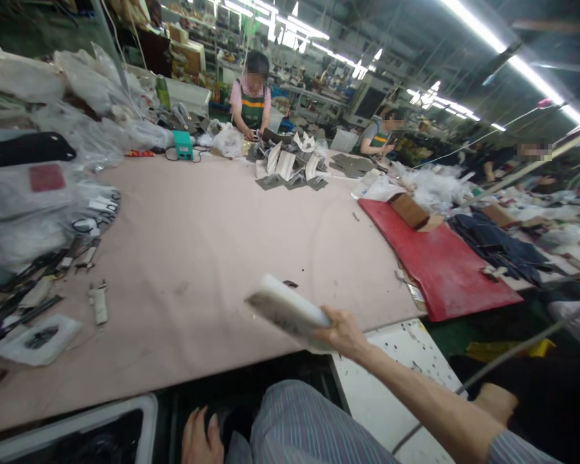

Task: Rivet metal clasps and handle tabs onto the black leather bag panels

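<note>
A thick whitish slab (pixel 290 309), blurred by motion, is held at its right end by my right hand (pixel 341 332), fingers closed round it. The slab is tilted over the front edge of the pink-covered table (pixel 198 225). Low in the view, my left hand (pixel 203 438) hangs below the table edge beside the striped clothing, its fingers slightly apart and nothing seen in them. A small dark piece (pixel 290 283) lies on the cloth just behind the slab.
Plastic bags (pixel 24 212), straps and a small tray (pixel 38 338) crowd the left. Grey and white pieces (pixel 290 161) are heaped at the back, near a person (pixel 252 103). A red sheet (pixel 444 264) bears a cardboard box (pixel 410 211). A white board (pixel 396 386) adjoins the front.
</note>
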Demonstrator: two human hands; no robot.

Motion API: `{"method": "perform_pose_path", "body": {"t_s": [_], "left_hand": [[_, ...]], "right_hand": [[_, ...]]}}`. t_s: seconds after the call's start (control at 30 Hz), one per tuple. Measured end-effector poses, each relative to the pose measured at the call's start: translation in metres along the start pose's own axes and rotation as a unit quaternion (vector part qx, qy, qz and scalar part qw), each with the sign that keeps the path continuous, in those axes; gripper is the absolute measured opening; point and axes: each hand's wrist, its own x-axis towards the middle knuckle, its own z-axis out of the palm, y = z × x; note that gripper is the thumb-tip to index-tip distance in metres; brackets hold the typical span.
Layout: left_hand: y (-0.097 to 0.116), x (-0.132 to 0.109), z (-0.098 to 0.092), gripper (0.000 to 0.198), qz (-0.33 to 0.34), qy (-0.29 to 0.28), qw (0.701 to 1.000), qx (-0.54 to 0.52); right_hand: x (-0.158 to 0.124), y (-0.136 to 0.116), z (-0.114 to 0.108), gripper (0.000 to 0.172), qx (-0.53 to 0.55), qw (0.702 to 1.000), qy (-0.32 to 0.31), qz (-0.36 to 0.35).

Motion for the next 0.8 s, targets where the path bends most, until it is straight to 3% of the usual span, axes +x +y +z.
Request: {"method": "perform_pose_path", "body": {"t_s": [0.1, 0.2, 0.37, 0.47, 0.57, 0.67, 0.8], "left_hand": [[0.048, 0.006, 0.018, 0.052, 0.058, -0.055, 0.997, 0.006], [0.118, 0.025, 0.035, 0.046, 0.172, -0.14, 0.974, 0.036], [0.243, 0.07, 0.072, 0.049, 0.344, -0.275, 0.893, 0.094], [0.295, 0.092, 0.098, 0.055, 0.454, -0.331, 0.82, 0.114], [0.319, 0.101, 0.125, 0.045, 0.538, -0.356, 0.75, 0.145], [0.315, 0.102, 0.139, 0.036, 0.554, -0.346, 0.737, 0.173], [0.287, 0.108, 0.12, 0.044, 0.569, -0.36, 0.716, 0.187]], "right_hand": [[0.054, 0.036, -0.04, 0.029, -0.033, 0.995, 0.074, 0.061], [0.114, 0.07, -0.064, 0.033, -0.074, 0.985, 0.118, 0.104], [0.185, 0.114, -0.063, 0.03, -0.114, 0.984, 0.077, 0.113], [0.204, 0.133, -0.054, 0.031, -0.127, 0.985, 0.048, 0.105], [0.214, 0.149, -0.05, 0.034, -0.134, 0.985, 0.032, 0.101], [0.223, 0.158, -0.05, 0.039, -0.128, 0.987, 0.019, 0.093], [0.223, 0.155, -0.046, 0.045, -0.115, 0.991, 0.006, 0.073]]}}
